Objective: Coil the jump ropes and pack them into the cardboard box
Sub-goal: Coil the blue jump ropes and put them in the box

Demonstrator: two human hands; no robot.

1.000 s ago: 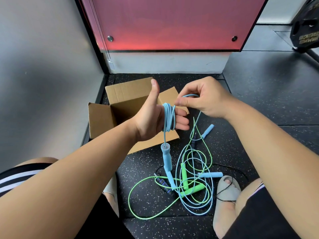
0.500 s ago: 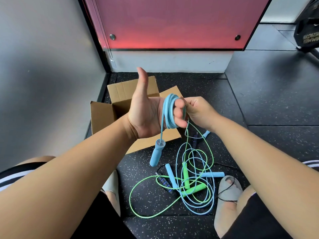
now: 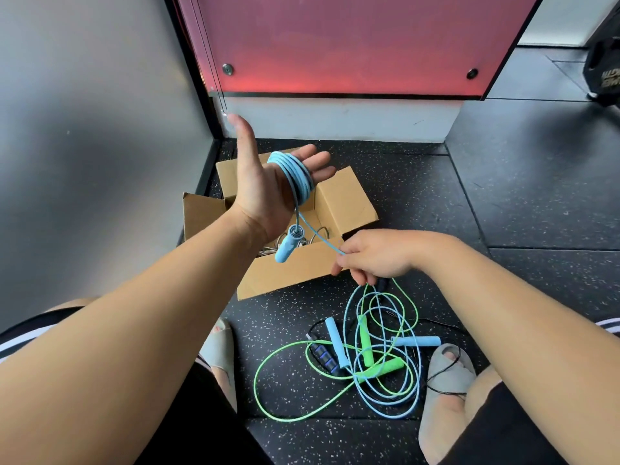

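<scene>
A blue rope [image 3: 296,176] coils round left hand [image 3: 263,199]; right hand [image 3: 375,258] pinches it

a smooth grey wall [image 3: 84,146] filled the left of the frame. at top centre, a glossy red panel [image 3: 352,41] with two round metal fasteners [image 3: 227,69] sat in a black frame [image 3: 193,65] above a scuffed white base strip [image 3: 335,119]. black speckled rubber floor [image 3: 536,182] tiles, seams showing, covered the lower and right areas. a dark lettered object [image 3: 604,72] sat at the upper right edge.
</scene>
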